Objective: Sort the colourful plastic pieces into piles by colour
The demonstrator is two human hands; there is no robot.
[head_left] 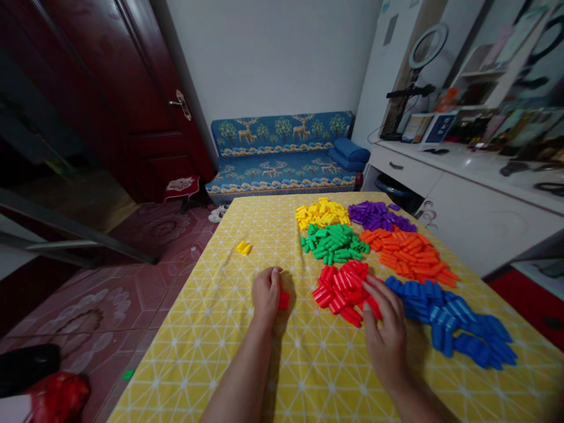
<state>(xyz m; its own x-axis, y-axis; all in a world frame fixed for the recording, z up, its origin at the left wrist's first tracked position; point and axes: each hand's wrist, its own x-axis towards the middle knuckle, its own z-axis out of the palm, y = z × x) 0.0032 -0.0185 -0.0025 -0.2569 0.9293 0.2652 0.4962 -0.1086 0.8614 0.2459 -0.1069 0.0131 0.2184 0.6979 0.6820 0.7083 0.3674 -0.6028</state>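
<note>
Some red plastic (284,301) by my curled left hand (265,295), grip unclear; right hand (388,330), loosely spread at red pile (338,285), should pinch lightly, avoiding blue pile (452,317).

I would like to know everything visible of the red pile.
The red pile is a loose heap of small, glossy, plastic-looking pieces lying at mixed angles on the yellow cloth. The green pile lies behind it, the blue pile to its right. The right hand covers part of its right edge, fingertips seemingly touching.
</note>
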